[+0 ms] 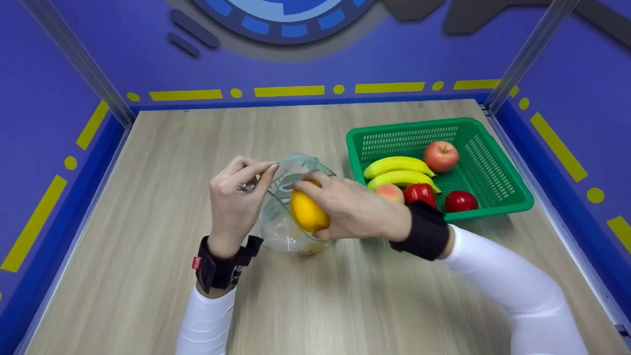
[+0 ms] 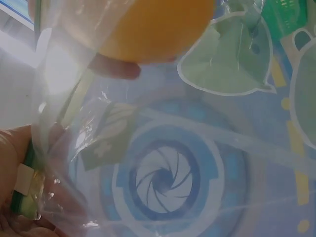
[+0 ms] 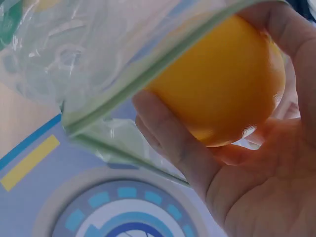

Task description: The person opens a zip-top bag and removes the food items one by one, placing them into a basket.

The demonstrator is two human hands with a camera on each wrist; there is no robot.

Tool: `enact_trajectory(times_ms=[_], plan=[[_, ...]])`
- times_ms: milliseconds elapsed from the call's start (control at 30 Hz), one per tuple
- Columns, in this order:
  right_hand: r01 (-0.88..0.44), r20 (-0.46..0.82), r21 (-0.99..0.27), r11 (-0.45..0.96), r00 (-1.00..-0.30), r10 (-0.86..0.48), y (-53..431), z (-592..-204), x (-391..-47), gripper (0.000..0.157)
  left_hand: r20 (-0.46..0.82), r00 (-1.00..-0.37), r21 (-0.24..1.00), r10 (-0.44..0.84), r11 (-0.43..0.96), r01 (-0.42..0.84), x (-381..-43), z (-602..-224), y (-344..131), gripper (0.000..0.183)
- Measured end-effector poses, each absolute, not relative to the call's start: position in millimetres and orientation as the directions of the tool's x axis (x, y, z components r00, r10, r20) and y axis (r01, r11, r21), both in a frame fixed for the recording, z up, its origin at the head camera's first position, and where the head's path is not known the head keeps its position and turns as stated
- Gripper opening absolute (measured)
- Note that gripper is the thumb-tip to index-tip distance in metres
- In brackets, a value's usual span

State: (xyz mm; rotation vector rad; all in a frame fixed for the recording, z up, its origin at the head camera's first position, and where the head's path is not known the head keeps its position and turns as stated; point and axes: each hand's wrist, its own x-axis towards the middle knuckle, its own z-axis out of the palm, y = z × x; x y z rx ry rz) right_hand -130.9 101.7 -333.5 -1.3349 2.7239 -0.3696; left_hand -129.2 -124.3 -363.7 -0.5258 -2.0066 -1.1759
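Note:
My right hand (image 1: 347, 204) holds a smooth yellow-orange fruit (image 1: 307, 212), oval in the head view, with fingers and thumb around it. The fruit is at the mouth of a clear plastic zip bag (image 1: 283, 234) with green-edged lips, and part of it sits behind one lip (image 3: 163, 61) in the right wrist view. To the left, my left hand (image 1: 236, 192) pinches the bag's rim between thumb and fingers. The bag stands on the table with its mouth spread apart. A yellowish patch shows low in it, blurred by the plastic.
A green plastic basket (image 1: 522, 202) stands to the right, behind my right wrist. In it lie two bananas (image 1: 399, 167), a pink-red apple (image 1: 441, 157), a peach (image 1: 389, 193), a red pepper-like piece (image 1: 420, 194) and a dark red fruit (image 1: 461, 200). Blue walls (image 1: 315, 69) enclose the wooden table (image 1: 197, 133).

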Motion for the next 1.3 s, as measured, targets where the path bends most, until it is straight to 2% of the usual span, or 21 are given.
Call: enact_trajectory(times_ms=[200,367,567,733,1000,1300], plan=[[-0.731,0.037,-0.337,0.594,-0.64,-0.767,137.8,-313.4,-115.8,0.087,0.765,-0.643,0.568,-0.025,0.497,0.656,-128.3,-362.5,-124.2,0.005],[-0.673,0.034,-0.384,0.632,-0.694,-0.719,169.8,-301.5,-110.9,0.086,0.765,-0.644,0.566,-0.021,0.5,0.656,-128.4,-362.2,-124.8,0.004],[-0.587,0.066,-0.379,0.715,-0.788,-0.612,210.0,-307.2,-122.9,0.084,0.762,-0.647,0.57,-0.028,0.503,0.65,-127.1,-361.8,-126.4,0.004],[-0.521,0.052,-0.383,0.763,-0.837,-0.545,242.9,-320.4,-140.6,0.086,0.771,-0.635,0.568,-0.039,0.492,0.659,-127.1,-362.7,-125.0,0.004],[-0.276,-0.14,-0.403,0.872,-0.923,-0.357,303.3,-353.0,-196.7,0.08,0.77,-0.638,0.562,-0.023,0.499,0.66,-126.8,-361.4,-124.5,0.004],[-0.096,-0.344,-0.342,0.935,-0.913,-0.22,370.3,-383.5,-241.7,0.081,0.761,-0.649,0.572,-0.025,0.498,0.652,-126.3,-361.9,-124.6,0.004]])
